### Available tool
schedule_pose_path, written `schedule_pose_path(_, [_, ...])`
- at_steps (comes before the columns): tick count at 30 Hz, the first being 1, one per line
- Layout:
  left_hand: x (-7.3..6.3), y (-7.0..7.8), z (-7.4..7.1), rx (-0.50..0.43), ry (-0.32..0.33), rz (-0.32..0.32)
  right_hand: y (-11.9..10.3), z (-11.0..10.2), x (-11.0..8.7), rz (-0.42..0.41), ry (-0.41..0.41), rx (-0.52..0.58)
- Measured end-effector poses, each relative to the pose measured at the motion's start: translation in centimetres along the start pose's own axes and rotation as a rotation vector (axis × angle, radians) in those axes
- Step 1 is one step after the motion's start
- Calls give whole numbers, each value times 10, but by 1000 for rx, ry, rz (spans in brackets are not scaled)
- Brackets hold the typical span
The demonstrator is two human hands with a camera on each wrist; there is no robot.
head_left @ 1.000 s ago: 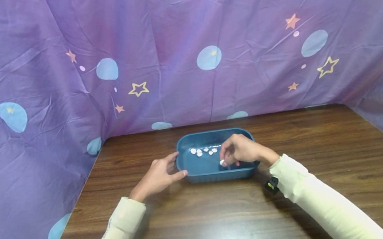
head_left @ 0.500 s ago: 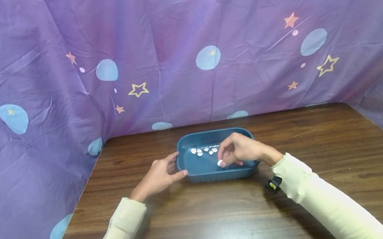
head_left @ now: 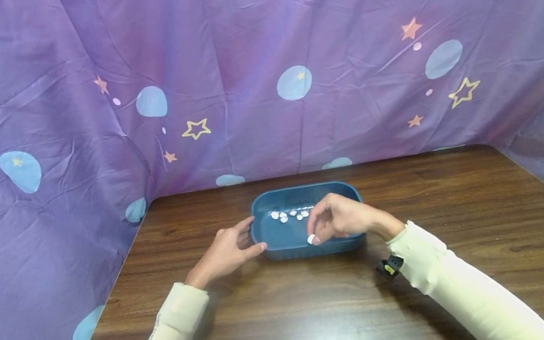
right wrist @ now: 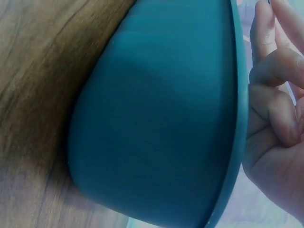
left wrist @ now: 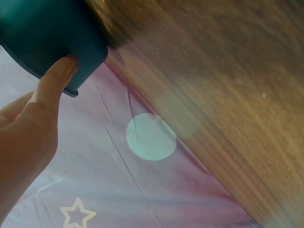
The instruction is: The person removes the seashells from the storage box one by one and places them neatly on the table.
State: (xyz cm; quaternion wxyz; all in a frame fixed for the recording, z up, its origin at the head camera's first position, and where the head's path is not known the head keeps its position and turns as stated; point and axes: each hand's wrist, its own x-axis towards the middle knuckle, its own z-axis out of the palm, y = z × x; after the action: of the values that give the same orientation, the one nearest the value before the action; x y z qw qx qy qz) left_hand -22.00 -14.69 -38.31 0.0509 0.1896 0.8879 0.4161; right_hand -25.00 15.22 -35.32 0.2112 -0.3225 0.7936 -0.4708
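Observation:
On the table stands a blue oblong basin [head_left: 291, 253]. Several small white roundish pieces [head_left: 275, 215] lie on its floor toward the back. My left hand [head_left: 228, 250] is at the basin's left end, thumb and fingers spread apart and touching it; the left wrist view shows the thumb against the outer wall [left wrist: 90, 52]. Over the basin's front right part, my right hand [head_left: 339, 218] pinches one white piece [head_left: 311, 239] between thumb and fingertips, near the front rim. The right hand hides part of the basin's inside. In the right wrist view the basin's outer wall [right wrist: 156, 114] hides part of the scene.
The brown wood-grain table [head_left: 284, 309] extends around the basin. A purple curtain [head_left: 245, 86] with stars and blue blobs hangs behind it and at the sides. A small black device [head_left: 391, 266] sits under the right sleeve's cuff.
My right hand has moved slightly left and toward the basin's front rim, the white piece still pinched. The left hand and the basin stay in place.

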Motion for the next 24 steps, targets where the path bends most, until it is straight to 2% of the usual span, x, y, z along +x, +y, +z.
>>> schedule_pose_path(9, [0,-1,0,-4,11,4,-6,9,-2,-26,-36,-11])
schedule_pose_path(15, [0,-1,2,-15,10,13,-11,19,-4,-17,-29,-77])
schedule_pose_path(24, [-1,0,3,20,13,14,-23,37,-3,-86,-67,-201])
